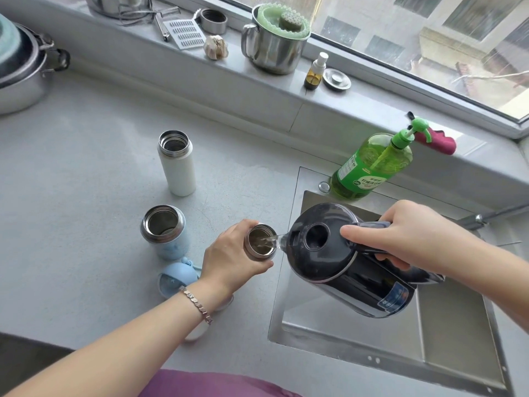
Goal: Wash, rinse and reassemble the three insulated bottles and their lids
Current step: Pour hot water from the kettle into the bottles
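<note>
My left hand (232, 255) grips a small steel-rimmed bottle (260, 242) standing on the counter by the sink edge. My right hand (400, 233) holds the handle of a dark electric kettle (343, 267), tilted so that water streams from its spout into that bottle. A tall white bottle (177, 164) stands open farther back. Nearer, a short light-blue bottle (164, 232) stands open too. A light-blue lid (177, 277) lies on the counter beside my left wrist. A white lid (197, 332) shows partly under my left forearm.
The steel sink (386, 339) lies below the kettle, with a green dish-soap pump bottle (372, 164) at its back edge. Pots (23, 73) stand at far left. The windowsill holds a steel mug (272, 44), garlic, a spray bottle (316, 71) and a pink cloth.
</note>
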Action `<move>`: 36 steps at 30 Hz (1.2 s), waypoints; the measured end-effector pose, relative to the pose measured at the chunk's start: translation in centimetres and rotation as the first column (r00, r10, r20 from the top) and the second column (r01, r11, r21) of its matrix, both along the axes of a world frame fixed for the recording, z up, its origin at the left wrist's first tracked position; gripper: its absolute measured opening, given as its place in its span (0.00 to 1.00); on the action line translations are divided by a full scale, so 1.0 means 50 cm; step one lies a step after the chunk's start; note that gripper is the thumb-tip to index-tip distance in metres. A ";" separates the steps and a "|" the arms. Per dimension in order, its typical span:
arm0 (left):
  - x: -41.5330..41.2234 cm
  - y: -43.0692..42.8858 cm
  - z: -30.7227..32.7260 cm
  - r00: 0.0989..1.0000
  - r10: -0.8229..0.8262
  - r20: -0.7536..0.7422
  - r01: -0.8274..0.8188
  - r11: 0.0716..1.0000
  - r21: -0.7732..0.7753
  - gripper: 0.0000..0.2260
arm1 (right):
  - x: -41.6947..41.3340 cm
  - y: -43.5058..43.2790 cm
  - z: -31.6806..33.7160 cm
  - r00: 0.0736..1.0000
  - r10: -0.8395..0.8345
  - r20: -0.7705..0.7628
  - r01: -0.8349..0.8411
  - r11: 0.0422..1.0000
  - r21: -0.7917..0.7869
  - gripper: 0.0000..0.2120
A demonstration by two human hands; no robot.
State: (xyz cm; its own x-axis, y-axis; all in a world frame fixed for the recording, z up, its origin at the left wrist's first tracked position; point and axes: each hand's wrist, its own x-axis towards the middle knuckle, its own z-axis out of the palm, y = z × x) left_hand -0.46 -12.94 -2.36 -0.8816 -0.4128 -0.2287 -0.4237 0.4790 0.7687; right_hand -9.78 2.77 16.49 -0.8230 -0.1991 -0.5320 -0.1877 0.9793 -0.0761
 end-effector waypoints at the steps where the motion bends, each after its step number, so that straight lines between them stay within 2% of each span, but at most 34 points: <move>1: 0.000 0.001 -0.001 1.000 0.003 -0.002 -0.003 1.000 0.001 0.28 | 0.000 0.001 0.000 1.000 0.002 -0.002 -0.002 1.000 0.002 0.25; 36: -0.002 0.008 -0.003 1.000 -0.004 -0.014 0.004 1.000 0.004 0.28 | -0.005 -0.002 0.011 0.996 0.061 -0.069 -0.057 0.997 0.060 0.27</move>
State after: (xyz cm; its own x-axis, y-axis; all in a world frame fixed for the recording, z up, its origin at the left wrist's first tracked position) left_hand -0.55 -12.56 -2.49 -0.8864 -0.4083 -0.2180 -0.4109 0.4775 0.7766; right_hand -10.01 2.68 17.05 -0.8469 -0.2186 -0.4847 -0.2479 0.9688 -0.0037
